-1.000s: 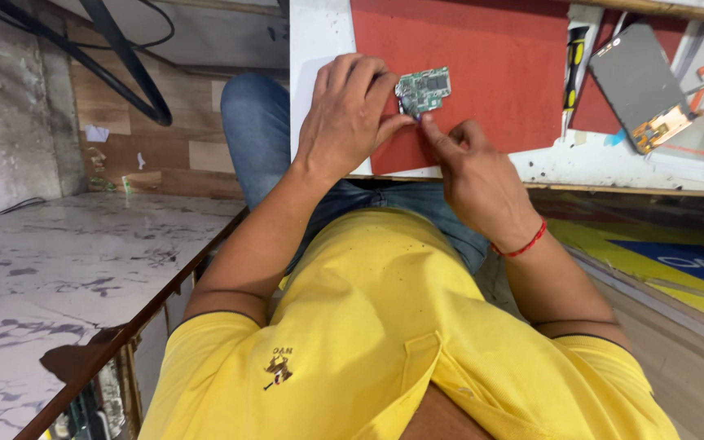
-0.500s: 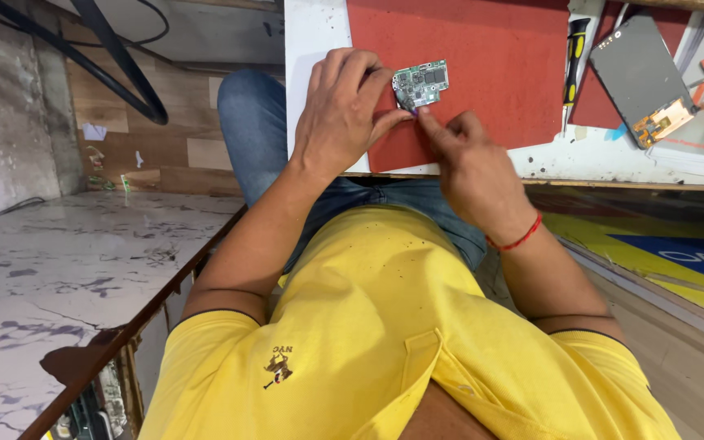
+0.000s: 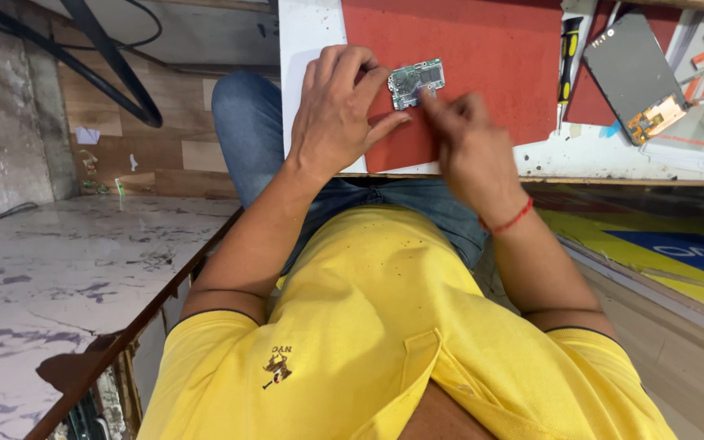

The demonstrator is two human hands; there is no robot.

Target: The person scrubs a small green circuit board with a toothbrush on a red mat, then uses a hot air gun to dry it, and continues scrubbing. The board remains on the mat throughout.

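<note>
A small green circuit board (image 3: 415, 83) is pinched over the red mat (image 3: 482, 57) by the left hand (image 3: 337, 114), while its lower edge is touched by a fingertip of the right hand (image 3: 470, 151). The opened phone (image 3: 634, 75) farther right lies unassembled. Since 1 second ago, only the view is shifted.

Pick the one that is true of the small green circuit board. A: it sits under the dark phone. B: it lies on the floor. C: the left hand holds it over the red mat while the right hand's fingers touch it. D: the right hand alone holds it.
C: the left hand grips the circuit board above the red mat, and the right hand has fingertips on its lower edge.
</note>
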